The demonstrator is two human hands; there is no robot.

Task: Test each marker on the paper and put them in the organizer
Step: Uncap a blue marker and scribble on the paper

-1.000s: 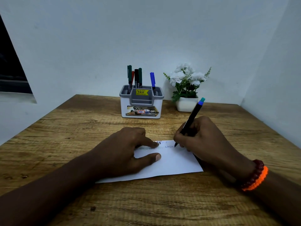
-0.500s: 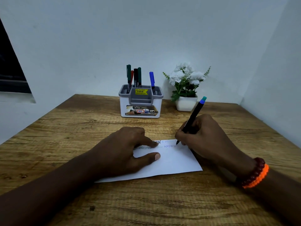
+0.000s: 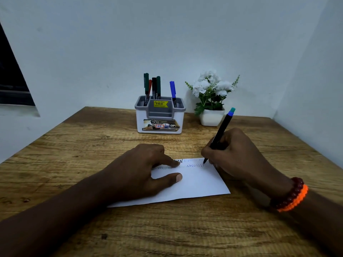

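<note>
A: Where do we stand with the marker (image 3: 220, 135)?

B: Our right hand (image 3: 235, 154) pinches it low on the barrel, fingers curled round it, tip down at the far right edge of the paper (image 3: 200, 184), just at the end of a blue zigzag. Our left hand (image 3: 141, 171) lies flat on the paper's left half, fingers straight, pressing it to the table (image 3: 92, 138).

A: How will it handle?

B: We judge it light and stiff, with a smooth barrel that could slip, so we'd keep hold near the tip while writing and shift to mid-barrel for carrying. The paper is thin and would slide without our palm on it.

A: And the organizer (image 3: 160, 115)?

B: Well apart, at the far side, with several markers standing upright inside. We'd drop ours in the same way.
</note>
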